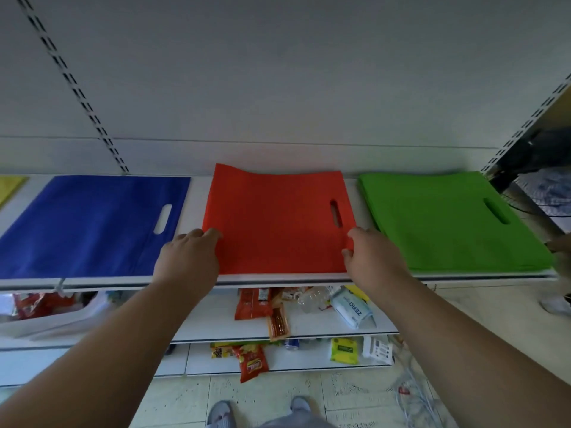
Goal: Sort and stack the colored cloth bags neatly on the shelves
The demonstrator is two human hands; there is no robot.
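Observation:
A red cloth bag lies flat in the middle of the white top shelf, its far left corner curled up against the back wall. My left hand holds the bag's near left edge. My right hand pinches its near right corner. Left of it lies a blue bag, and a stack of green bags lies to the right. A yellow bag shows at the far left edge. Each bag has a cut-out handle slot.
Below the top shelf, two lower shelves hold snack packets, a tissue pack and a plastic bottle. Another person's hand shows at the right edge by the green stack. Cables lie on the tiled floor at lower right. My feet stand below.

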